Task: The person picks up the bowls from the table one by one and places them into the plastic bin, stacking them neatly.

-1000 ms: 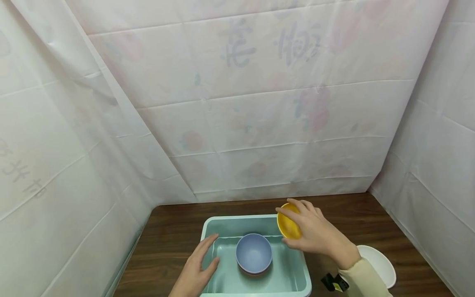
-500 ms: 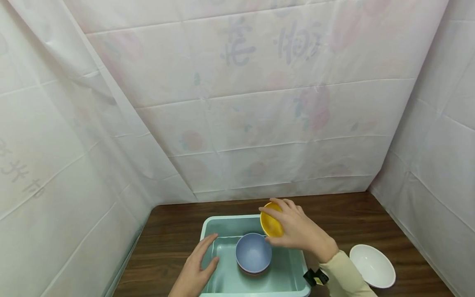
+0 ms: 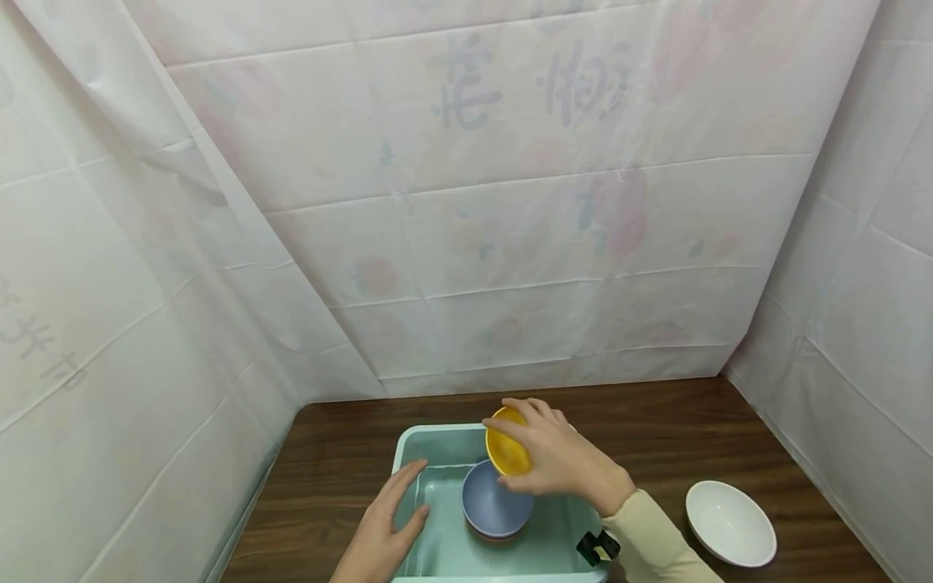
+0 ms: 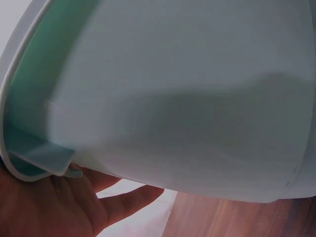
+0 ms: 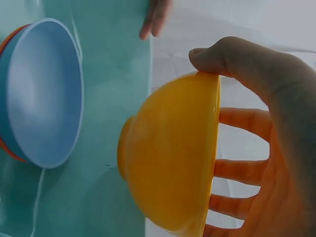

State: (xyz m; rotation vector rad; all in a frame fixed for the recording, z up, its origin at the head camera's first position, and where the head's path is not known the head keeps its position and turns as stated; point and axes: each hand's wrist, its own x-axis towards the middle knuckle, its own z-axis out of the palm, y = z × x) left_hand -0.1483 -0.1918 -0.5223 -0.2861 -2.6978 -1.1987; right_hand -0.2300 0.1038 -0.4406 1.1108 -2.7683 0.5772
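Note:
My right hand (image 3: 554, 455) grips a yellow bowl (image 3: 508, 452) by its rim, thumb on one side and fingers spread along the other. The bowl is tilted above a blue bowl (image 3: 496, 504) and overlaps its far edge in the head view. The blue bowl sits in a pale green plastic tub (image 3: 561, 546), stacked on an orange-red bowl (image 5: 11, 152) mostly hidden under it. My left hand (image 3: 386, 522) is at the tub's left rim, thumb apart from its extended fingers. In the left wrist view, those fingers (image 4: 131, 203) show straight beside the tub wall.
A white bowl (image 3: 731, 523) stands on the dark wood table (image 3: 670, 421), right of the tub. White patterned cloth (image 3: 510, 243) hangs behind the table and along both sides. A black device (image 3: 598, 547) is strapped at my right wrist.
My right hand has carried the yellow bowl leftward from the tub's right edge to above the blue bowl. The white bowl has come fully into sight. My left hand has stayed put.

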